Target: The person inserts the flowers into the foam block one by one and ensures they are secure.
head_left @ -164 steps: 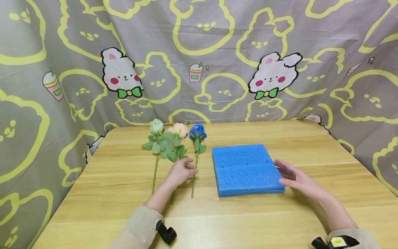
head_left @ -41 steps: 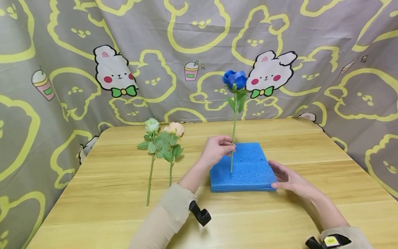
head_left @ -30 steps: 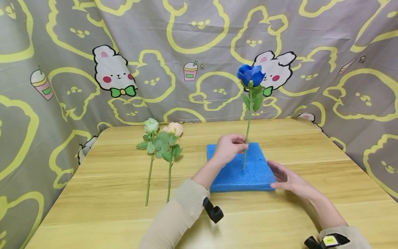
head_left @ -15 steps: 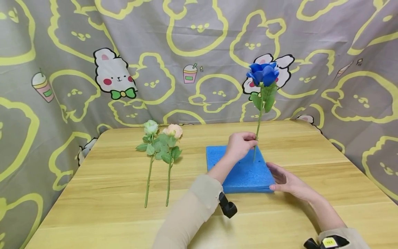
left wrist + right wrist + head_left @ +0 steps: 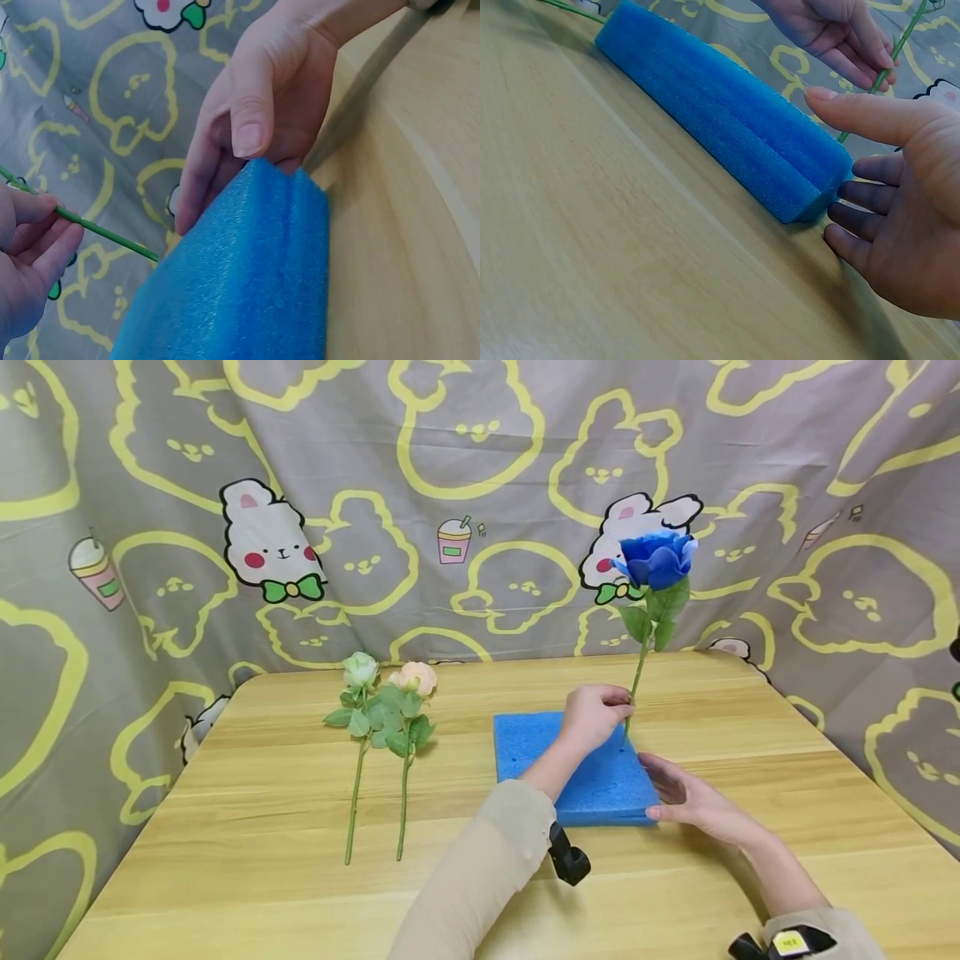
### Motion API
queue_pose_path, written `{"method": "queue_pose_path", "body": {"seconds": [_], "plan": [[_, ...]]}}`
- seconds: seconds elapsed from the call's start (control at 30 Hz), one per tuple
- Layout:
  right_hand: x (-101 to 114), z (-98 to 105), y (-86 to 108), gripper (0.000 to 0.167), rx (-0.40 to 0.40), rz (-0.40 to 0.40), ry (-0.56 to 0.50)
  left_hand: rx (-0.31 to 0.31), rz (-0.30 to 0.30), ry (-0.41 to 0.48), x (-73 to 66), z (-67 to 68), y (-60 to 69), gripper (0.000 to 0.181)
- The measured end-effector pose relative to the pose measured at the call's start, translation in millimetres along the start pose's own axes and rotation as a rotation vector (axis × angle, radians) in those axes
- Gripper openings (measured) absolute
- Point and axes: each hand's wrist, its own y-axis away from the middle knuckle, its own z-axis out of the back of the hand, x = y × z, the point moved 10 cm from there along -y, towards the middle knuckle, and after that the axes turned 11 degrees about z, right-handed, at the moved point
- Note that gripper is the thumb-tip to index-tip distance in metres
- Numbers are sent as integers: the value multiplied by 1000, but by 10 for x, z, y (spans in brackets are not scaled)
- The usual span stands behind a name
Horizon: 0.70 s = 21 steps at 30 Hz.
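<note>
The left hand (image 5: pixel 596 717) pinches the green stem of a blue rose (image 5: pixel 657 561), which stands nearly upright over the back right part of a blue foam block (image 5: pixel 600 785). The stem's lower end is at a small hole near the block's right edge; whether it is inside cannot be told. In the left wrist view the stem (image 5: pixel 112 236) slants down to the foam's edge. The right hand (image 5: pixel 697 802) rests at the block's right side, fingers loosely extended. In the right wrist view that hand's fingertips (image 5: pixel 838 217) touch the end of the foam (image 5: pixel 727 120), its thumb above the top.
A pale green rose (image 5: pixel 361 669) and a peach rose (image 5: pixel 417 678) lie side by side on the wooden table (image 5: pixel 247 860), left of the block, stems toward the front. Behind the table hangs a grey patterned curtain (image 5: pixel 510 468). Another hole (image 5: pixel 514 760) shows at the block's left.
The left hand took the blue rose up from the table and carried it right, over the foam block, to its back right. Lately the rose has come lower. The right hand has stayed beside the block.
</note>
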Motion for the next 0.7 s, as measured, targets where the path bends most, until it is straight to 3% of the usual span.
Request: {"method": "queue_pose_path", "body": {"seconds": [0.33,0.7], "plan": [[13,-15,-9,75,2,1,-1,-26,0,-17,54,-22,-10,15],[65,-36,-20,74,11,28,-14,-27,-14,-120,99,-57,2,13]]}}
